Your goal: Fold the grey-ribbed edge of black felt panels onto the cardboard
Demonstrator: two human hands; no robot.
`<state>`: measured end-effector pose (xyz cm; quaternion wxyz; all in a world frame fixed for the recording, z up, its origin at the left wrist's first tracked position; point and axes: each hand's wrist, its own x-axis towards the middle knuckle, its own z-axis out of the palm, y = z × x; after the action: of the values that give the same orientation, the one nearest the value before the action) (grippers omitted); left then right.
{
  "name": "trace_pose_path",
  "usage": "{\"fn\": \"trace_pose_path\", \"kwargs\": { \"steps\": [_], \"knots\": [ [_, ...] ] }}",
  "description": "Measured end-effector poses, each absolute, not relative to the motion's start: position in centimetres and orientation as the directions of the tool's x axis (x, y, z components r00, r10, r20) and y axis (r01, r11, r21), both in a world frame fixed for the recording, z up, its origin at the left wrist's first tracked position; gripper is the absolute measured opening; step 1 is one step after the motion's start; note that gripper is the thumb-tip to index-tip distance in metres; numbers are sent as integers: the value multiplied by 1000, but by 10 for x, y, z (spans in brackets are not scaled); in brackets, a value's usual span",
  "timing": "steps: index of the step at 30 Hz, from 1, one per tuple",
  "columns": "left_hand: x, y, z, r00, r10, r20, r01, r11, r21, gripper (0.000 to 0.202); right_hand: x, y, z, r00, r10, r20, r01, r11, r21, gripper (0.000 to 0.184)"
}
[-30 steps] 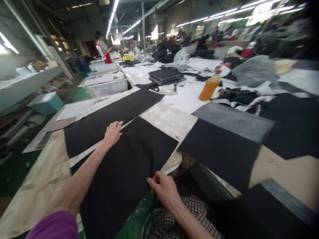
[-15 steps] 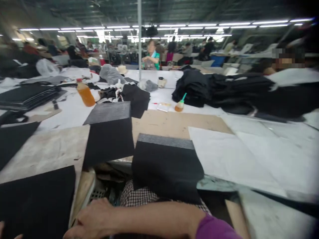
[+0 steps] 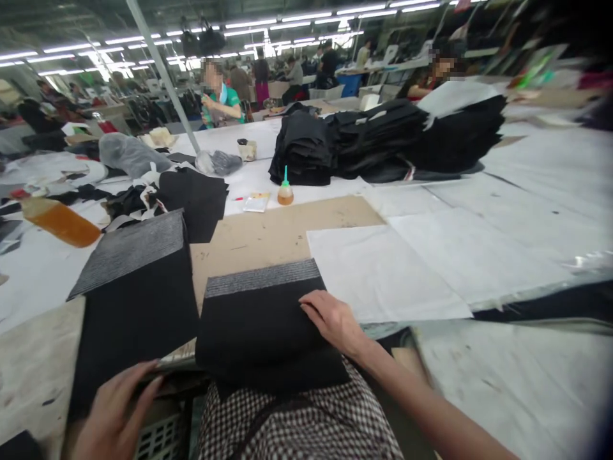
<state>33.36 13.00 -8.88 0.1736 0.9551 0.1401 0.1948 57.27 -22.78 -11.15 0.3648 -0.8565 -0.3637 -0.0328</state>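
A black fabric piece with a grey ribbed band [image 3: 258, 319] lies at the table's near edge and hangs over onto my checked lap. My right hand [image 3: 335, 321] rests on its right side, fingers stretched flat on the cloth. A second, larger black piece with a grey ribbed top [image 3: 131, 287] lies to the left. My left hand [image 3: 115, 412] is at its lower edge, fingers apart and touching the cloth, holding nothing.
A brown cardboard sheet [image 3: 278, 233] and white paper [image 3: 383, 275] cover the table behind. A small glue bottle [image 3: 285, 191], an orange drink bottle [image 3: 60, 222] and a heap of black garments [image 3: 383, 140] sit further back. Other people work at far tables.
My view has swung right, from the long black panels to the ribbed pieces. My right hand now lies on the near ribbed piece and my left hand has come to the left piece's edge.
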Motion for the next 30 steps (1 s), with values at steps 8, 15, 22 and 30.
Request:
{"fn": "trace_pose_path", "kwargs": {
  "steps": [8,15,22,30],
  "knots": [
    [552,-9,-104,957,-77,281,-204,-864,460,20,595,-246,-128,753,545,368,655,-573,-492,21],
    [579,-18,-127,957,-68,283,-171,-918,357,14,602,-251,-124,774,548,317,626,-587,-513,22],
    [580,-28,-119,964,-61,258,-159,-912,379,6,605,-252,-130,790,540,290,597,-575,-560,20],
    [571,-32,-114,914,-222,339,-315,-916,250,4,616,-249,-113,744,598,297,661,-597,-453,27]
  ]
}}
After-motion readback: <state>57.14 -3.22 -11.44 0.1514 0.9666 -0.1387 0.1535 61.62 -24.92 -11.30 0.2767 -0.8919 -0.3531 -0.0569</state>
